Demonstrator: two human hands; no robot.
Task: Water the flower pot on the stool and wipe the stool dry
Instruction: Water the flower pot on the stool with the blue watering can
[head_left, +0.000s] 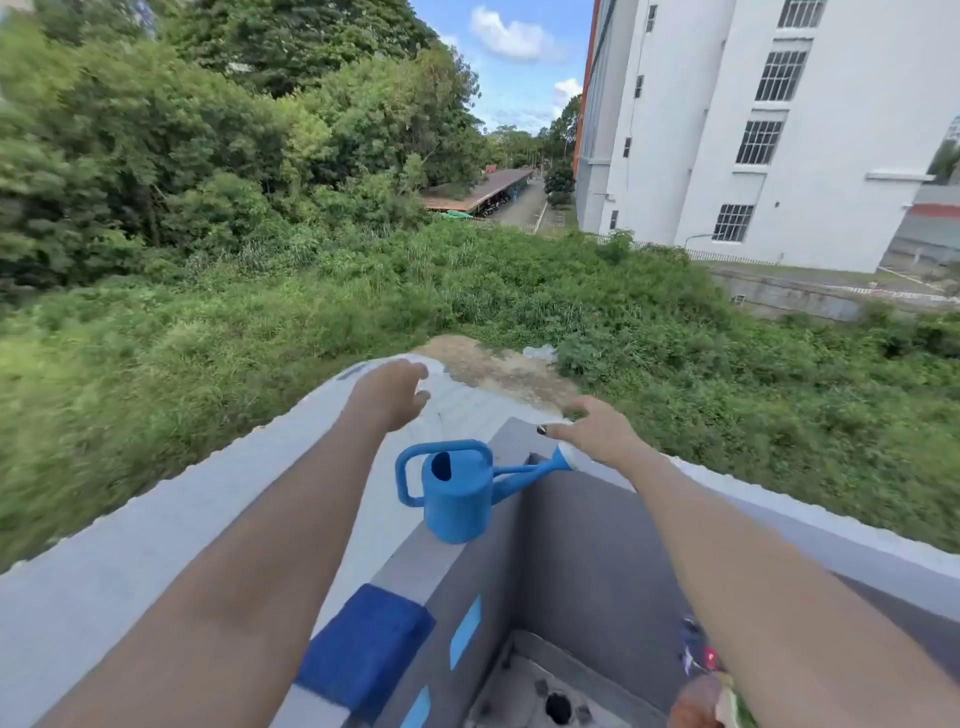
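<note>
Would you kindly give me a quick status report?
Both hands, left and right, open, empty. Watering can on wall ledge, untouched. Blue cloth nearer. Nothing blocking.

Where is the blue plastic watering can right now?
The blue plastic watering can stands upright on the grey ledge top, centre of view, spout pointing toward the right hand, beyond the dark blue cloth.

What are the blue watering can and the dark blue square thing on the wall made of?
The blue watering can looks like smooth moulded plastic: one even colour, soft sheen. The dark blue folded cloth seems like towelling, matte and fuzzy, though blur leaves that uncertain.
</note>
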